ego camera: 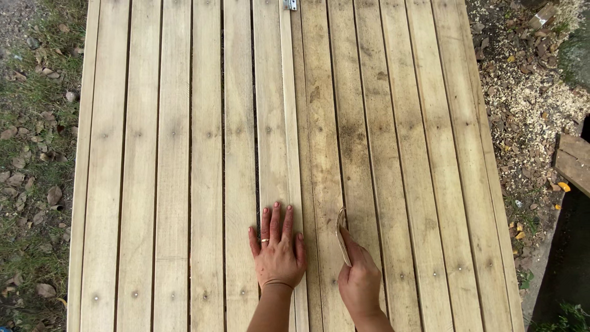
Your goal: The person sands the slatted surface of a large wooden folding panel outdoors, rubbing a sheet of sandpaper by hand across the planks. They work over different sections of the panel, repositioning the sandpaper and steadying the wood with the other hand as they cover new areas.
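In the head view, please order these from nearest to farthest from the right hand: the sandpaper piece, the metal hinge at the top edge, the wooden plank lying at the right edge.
1. Sandpaper piece: held in the right hand itself.
2. Wooden plank: far right, on the ground.
3. Metal hinge: at the top edge of the slatted panel, farthest.

Pale tan slatted wooden panel [184,154]: long boards with straight grain, dark gaps between them, rows of small dark nail dots; right half greyer, marked with brownish-green smudges.
Small silver metal hinge [290,4]: bright grey against the wood.
Folded beige sheet of sandpaper [342,237]: light tan with a darker brown edge.
Thin gold finger ring [265,240]: yellow metal.
Left hand [278,252]: fingernails painted reddish-pink.
Patchy ground with dry leaves [34,184]: green grass, brown leaves, grey soil.
Sawdust-strewn ground [528,104]: cream shavings with yellow specks.
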Motion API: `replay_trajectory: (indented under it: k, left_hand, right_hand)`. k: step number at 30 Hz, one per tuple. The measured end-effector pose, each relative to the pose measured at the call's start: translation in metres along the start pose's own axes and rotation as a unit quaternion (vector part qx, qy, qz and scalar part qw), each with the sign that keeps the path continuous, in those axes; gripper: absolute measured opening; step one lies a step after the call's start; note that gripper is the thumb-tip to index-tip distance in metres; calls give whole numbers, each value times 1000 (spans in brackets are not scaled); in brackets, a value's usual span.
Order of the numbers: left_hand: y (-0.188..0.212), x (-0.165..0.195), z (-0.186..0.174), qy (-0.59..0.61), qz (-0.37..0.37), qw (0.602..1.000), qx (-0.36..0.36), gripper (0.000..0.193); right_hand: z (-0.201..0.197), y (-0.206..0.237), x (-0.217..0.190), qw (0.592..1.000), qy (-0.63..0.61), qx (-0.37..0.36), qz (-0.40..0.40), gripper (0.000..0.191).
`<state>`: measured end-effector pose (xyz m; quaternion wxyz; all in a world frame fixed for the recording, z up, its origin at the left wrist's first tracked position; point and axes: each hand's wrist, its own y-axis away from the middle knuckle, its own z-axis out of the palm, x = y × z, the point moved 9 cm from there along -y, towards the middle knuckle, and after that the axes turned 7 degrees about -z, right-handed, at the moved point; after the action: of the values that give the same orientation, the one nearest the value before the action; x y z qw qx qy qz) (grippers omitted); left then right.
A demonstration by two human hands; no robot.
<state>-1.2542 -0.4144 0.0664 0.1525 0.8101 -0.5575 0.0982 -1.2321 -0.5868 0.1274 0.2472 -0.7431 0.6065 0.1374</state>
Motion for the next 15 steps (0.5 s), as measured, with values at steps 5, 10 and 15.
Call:
replay_trajectory:
  k: [5,10,15]
  left_hand:
    - [1,2,4,-7,-9,1000,-15,64]
    - [3,7,2,-13,-2,1000,0,63]
    - [1,10,0,-17,-3,1000,3,64]
  right_hand:
    - [20,-15,16,999,19,30,-14,56]
    - [28,8,15,996,-4,-6,-93,50]
    - [-15,92,26,991,-30,-133,-6,50]
